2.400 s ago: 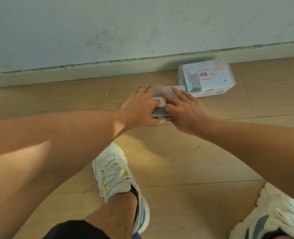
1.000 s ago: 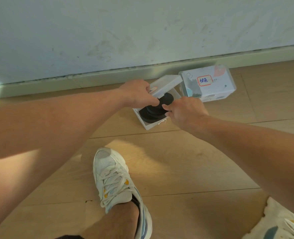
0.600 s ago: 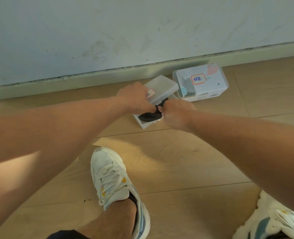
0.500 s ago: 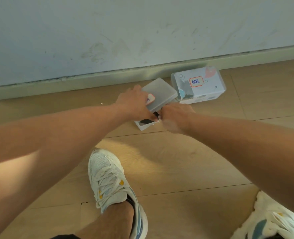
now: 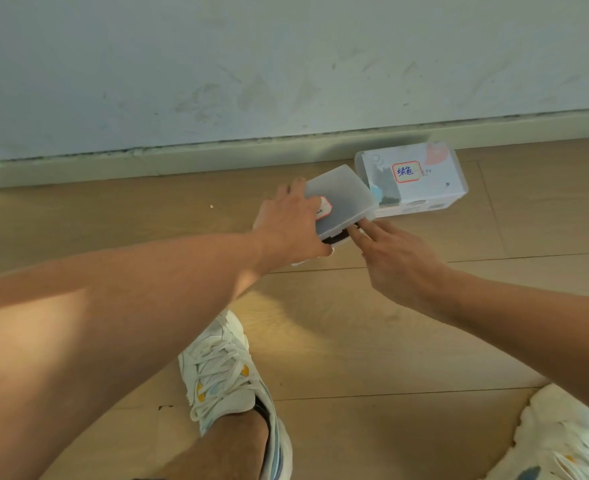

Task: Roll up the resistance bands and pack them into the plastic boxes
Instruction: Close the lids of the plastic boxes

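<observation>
Head view: lid coming down on a box with a black band inside.

Head camera shows the left hand (image 5: 291, 225) gripping the frosted lid (image 5: 341, 199) of the near plastic box (image 5: 333, 237), tilted over it and not yet seated. The right hand (image 5: 395, 256) holds nothing; its straight fingers (image 5: 357, 233) poke at the rolled black band (image 5: 336, 239) showing in the gap at the front edge. The band is likely soft and springy, apt to bulge back out, so it wants tucking flat before the lid snaps. The box looks light and thin-walled; hold it by the lid edges. A second labelled box (image 5: 421, 183) sits closed, touching, by the skirting.
</observation>
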